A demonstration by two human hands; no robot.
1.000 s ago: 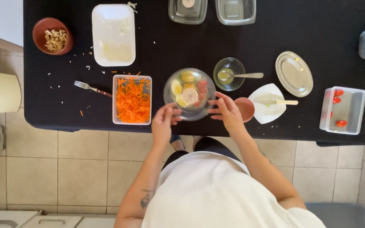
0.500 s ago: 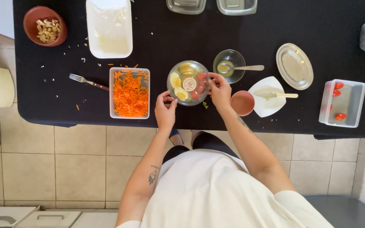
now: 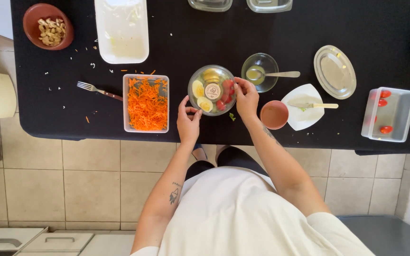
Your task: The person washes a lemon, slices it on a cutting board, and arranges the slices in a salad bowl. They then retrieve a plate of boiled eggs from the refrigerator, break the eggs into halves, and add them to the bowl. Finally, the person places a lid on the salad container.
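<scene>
Now left hand cupping round lidded salad bowl at its seven o'clock, fingers curled half-open; right hand pinching rim at three o'clock. Bowl sitting near black table front edge. Shredded carrot tray lying at nine o'clock, small brown cup at four o'clock, glass dressing dish at two.

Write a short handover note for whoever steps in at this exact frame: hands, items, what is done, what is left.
Left hand: open, fingertips at the near-left edge of the lidded round salad bowl.
Right hand: fingers on the bowl's right rim.
Bowl: on the black table, holding egg halves and tomatoes, clear lid on top.
Beside it: tray of grated carrot on the left, small brown bowl on the right.
Done: bowl filled, lid placed.
Left: whether the lid is fully pressed shut cannot be told.
</scene>
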